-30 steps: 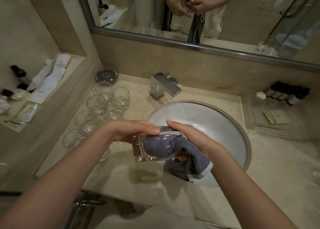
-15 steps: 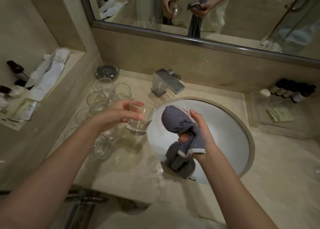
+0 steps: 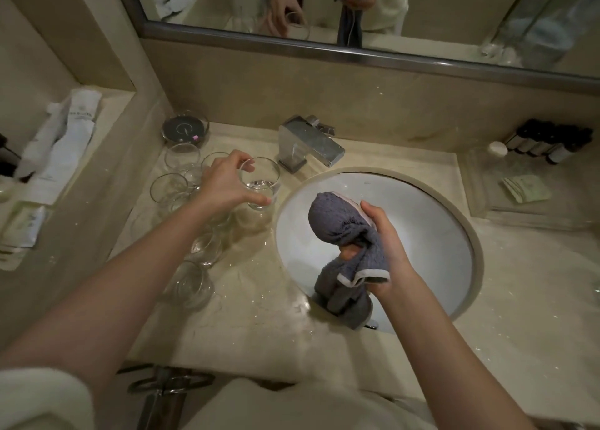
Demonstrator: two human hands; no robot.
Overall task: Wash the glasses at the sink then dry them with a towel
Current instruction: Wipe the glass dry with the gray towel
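Left hand grips a clear glass from above, fingers curled over its rim, thumb on the near side. Glass upright, at the bench just left of the sink; cannot tell whether its base touches the surface. It sits at the right edge of a cluster of other glasses, all upright on the bench between the sink and the left wall ledge. At least 5 in the cluster; some hidden under the forearm.

Right hand holds a grey towel over the basin, fingers clamped around its bunched middle. Upper end of towel is balled into a rounded knob; lower end hangs down to the front rim of the sink. Pale trim shows along one edge.

Faucet, square chrome, behind the sink, spout pointing toward the basin. Round dark dish at the back left corner. White packets lie on the ledge. Dark small bottles lie in a row at far right, on a clear tray with a folded green packet. Mirror above reflects both hands, glass and towel.
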